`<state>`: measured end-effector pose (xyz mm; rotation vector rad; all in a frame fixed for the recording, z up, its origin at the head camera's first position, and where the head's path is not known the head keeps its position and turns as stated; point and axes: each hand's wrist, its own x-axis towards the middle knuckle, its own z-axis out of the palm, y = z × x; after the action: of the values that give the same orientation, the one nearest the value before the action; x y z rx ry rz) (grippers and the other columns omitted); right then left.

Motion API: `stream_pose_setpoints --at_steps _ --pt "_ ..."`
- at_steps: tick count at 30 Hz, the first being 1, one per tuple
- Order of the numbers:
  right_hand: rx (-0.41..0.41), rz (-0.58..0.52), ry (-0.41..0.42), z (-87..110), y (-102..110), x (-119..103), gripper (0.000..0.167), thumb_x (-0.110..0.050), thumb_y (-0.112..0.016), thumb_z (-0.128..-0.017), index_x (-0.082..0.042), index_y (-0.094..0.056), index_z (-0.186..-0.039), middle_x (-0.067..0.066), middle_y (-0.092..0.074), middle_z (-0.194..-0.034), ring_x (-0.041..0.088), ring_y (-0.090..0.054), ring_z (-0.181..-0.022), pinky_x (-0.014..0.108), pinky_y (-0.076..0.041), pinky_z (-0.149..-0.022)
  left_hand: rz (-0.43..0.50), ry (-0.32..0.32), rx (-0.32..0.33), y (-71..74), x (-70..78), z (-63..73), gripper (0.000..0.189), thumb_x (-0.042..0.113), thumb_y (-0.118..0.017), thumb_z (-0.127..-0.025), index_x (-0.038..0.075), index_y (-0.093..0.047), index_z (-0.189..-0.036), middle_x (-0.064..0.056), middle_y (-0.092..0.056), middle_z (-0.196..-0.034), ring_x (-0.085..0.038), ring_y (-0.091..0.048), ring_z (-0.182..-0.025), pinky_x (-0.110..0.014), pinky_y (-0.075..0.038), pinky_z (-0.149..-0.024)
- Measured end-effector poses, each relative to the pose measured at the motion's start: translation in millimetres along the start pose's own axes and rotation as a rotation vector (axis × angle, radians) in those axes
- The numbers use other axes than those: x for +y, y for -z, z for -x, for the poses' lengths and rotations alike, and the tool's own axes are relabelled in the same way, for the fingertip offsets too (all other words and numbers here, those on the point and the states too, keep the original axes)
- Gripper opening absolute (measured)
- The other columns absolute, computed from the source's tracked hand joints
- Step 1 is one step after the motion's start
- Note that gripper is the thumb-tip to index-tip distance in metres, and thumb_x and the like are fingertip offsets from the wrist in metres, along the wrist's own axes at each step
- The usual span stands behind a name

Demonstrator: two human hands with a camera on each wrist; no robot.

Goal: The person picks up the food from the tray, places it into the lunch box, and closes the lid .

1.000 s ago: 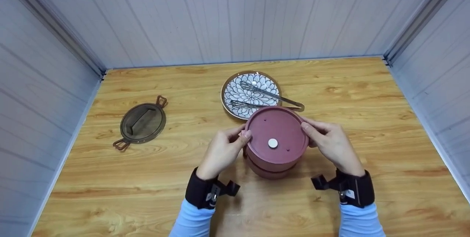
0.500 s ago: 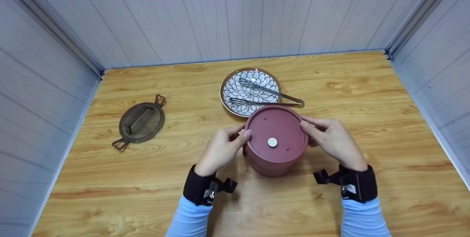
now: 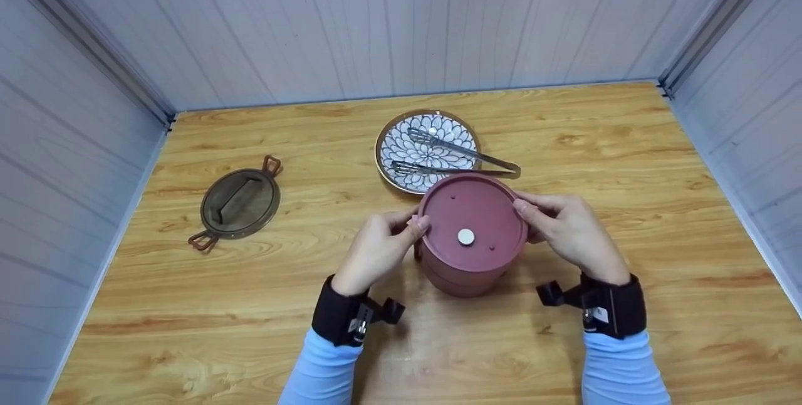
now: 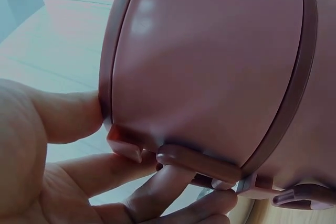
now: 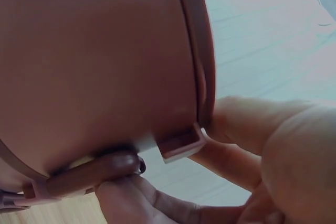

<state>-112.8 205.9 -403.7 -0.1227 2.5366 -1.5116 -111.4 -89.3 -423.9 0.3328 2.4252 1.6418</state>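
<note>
A dark red stacked lunch box (image 3: pixel 462 267) stands upright in the middle front of the head view. Its round lid (image 3: pixel 476 214) has a white button in the middle. My left hand (image 3: pixel 376 251) holds the left side, thumb on the lid's rim and fingers curled at the side clip (image 4: pixel 199 163). From the right, my right hand (image 3: pixel 576 236) grips likewise: thumb at the rim, fingers by the other clip (image 5: pixel 94 174). In the left wrist view a lower tier (image 4: pixel 315 145) shows beneath the upper one.
Behind the lunch box lies a flower-patterned plate (image 3: pixel 388 173) with metal tongs (image 3: pixel 482 157) across it, handle end past the rim. A dark round lid or pan (image 3: pixel 241 204) with two brown handles lies at the left. Pale panel walls (image 3: pixel 401 29) enclose the wooden table (image 3: pixel 658 204).
The dark gap between the lunch box's upper and lower tiers has narrowed to a faint line. Both hands keep their hold. The head view has shifted slightly.
</note>
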Motion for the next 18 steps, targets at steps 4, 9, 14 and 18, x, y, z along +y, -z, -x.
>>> stream_pose_setpoints --at_steps 4,9,14,18 --pt "0.003 0.012 0.021 -0.6 -1.1 0.6 0.043 -0.037 -0.059 -0.1 -0.012 -0.063 -0.134 0.016 -0.073 -0.103 0.019 -0.072 -0.074 0.031 -0.059 -0.068 0.003 -0.011 -0.005 0.8 0.1 1.2 0.042 0.034 -0.063 -0.098 0.008 -0.065 -0.131 0.0 -0.072 -0.107 -0.01 -0.063 -0.102 -0.033 -0.05 -0.094" --pt "0.012 0.033 0.038 0.0 -1.1 0.5 0.039 -0.034 -0.059 -0.1 -0.011 -0.066 -0.131 0.015 -0.073 -0.101 0.018 -0.071 -0.073 0.03 -0.06 -0.066 -0.022 -0.034 -0.012 1.4 -1.1 0.3 0.042 0.035 -0.061 -0.099 0.008 -0.065 -0.131 0.001 -0.07 -0.099 -0.01 -0.061 -0.094 -0.033 -0.051 -0.089" --pt "0.018 0.078 0.041 0.4 -1.0 -1.2 0.038 -0.037 -0.058 -0.1 -0.008 -0.072 -0.121 0.01 -0.074 -0.089 0.016 -0.071 -0.072 0.031 -0.059 -0.065 -0.003 -0.024 -0.033 3.0 -2.2 -0.5 0.043 0.036 -0.061 -0.099 0.009 -0.065 -0.132 0.003 -0.07 -0.105 -0.008 -0.062 -0.103 -0.03 -0.049 -0.095" --pt "0.018 0.105 0.054 1.1 -0.8 -3.3 0.037 -0.037 -0.058 -0.101 -0.007 -0.076 -0.112 0.008 -0.074 -0.083 0.016 -0.071 -0.071 0.029 -0.059 -0.064 0.006 -0.032 -0.042 3.5 -2.7 -0.9 0.042 0.035 -0.06 -0.099 0.008 -0.064 -0.132 0.003 -0.071 -0.111 -0.007 -0.062 -0.108 -0.029 -0.048 -0.098"
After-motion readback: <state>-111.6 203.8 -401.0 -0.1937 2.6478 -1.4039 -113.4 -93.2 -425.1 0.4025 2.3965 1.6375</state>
